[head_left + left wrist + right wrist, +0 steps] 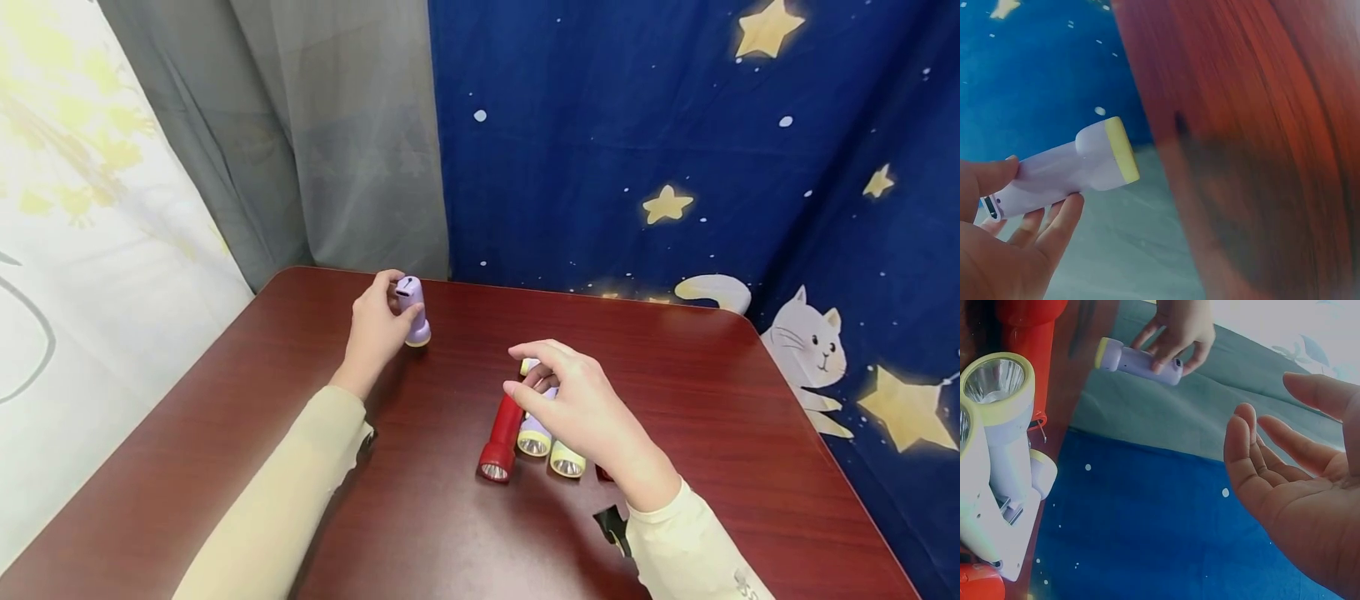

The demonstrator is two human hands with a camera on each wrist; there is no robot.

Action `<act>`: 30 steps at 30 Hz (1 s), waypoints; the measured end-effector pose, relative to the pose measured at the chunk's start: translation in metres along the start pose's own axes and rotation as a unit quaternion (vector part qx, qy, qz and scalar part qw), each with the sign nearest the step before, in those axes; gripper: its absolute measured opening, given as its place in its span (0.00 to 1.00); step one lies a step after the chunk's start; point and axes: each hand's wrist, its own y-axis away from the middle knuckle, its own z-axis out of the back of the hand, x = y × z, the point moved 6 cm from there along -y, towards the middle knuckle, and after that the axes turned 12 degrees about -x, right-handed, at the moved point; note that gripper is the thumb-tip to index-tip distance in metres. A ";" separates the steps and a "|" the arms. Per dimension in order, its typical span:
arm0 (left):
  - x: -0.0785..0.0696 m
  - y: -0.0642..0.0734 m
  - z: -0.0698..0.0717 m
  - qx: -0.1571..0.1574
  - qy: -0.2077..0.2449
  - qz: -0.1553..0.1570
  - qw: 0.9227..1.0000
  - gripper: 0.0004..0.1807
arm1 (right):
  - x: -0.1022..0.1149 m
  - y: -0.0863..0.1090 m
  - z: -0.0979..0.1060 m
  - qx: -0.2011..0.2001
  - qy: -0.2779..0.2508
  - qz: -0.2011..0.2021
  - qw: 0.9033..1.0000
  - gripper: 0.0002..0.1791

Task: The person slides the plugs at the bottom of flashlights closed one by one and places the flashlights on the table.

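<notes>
My left hand (pixel 375 329) holds a purple flashlight (pixel 414 315) near the far left edge of the table, thumb on one side and fingers on the other. Its yellow-rimmed head (pixel 1122 150) points down, close over the tabletop. My right hand (pixel 577 404) hovers with relaxed fingers and nothing in its grasp. Beneath it lie several flashlights side by side: a red flashlight (pixel 501 437), a purple flashlight (pixel 534 440) and a pale one with a yellow rim (pixel 567 460). Another red flashlight (pixel 982 582) is mostly hidden by the right hand in the head view.
A dark red wooden table (pixel 420 517) fills the lower view. Behind it hang a grey curtain (pixel 360 133) and a blue curtain (pixel 570 167) with stars and a cat. At the left is a white patterned cloth (pixel 90 275).
</notes>
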 end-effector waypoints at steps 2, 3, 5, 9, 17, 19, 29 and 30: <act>0.009 -0.007 -0.002 -0.001 -0.008 0.007 1.000 0.26 | -0.001 0.000 0.000 -0.001 0.002 0.002 1.000 0.22; 0.013 -0.011 -0.002 -0.003 -0.012 0.011 1.000 0.26 | -0.001 0.000 0.000 -0.001 0.003 0.002 1.000 0.22; 0.022 -0.018 -0.002 -0.009 -0.020 0.017 1.000 0.26 | -0.002 0.000 0.000 -0.001 0.004 0.005 1.000 0.21; 0.036 -0.032 -0.001 -0.024 -0.034 0.019 0.999 0.26 | -0.003 0.000 -0.001 -0.003 0.005 0.009 1.000 0.21; 0.056 -0.052 0.002 -0.029 -0.057 0.031 0.997 0.26 | -0.005 0.002 -0.001 -0.008 0.006 0.017 1.000 0.19; 0.061 -0.056 0.003 -0.029 -0.066 0.038 0.997 0.26 | -0.005 0.002 -0.001 -0.007 0.003 0.021 1.000 0.18; 0.080 -0.068 0.011 -0.021 -0.089 0.071 0.993 0.28 | -0.008 0.005 -0.002 0.002 0.003 0.017 1.000 0.17; 0.081 -0.068 0.012 -0.020 -0.088 0.074 0.993 0.28 | -0.009 0.005 -0.002 0.002 0.004 0.019 1.000 0.17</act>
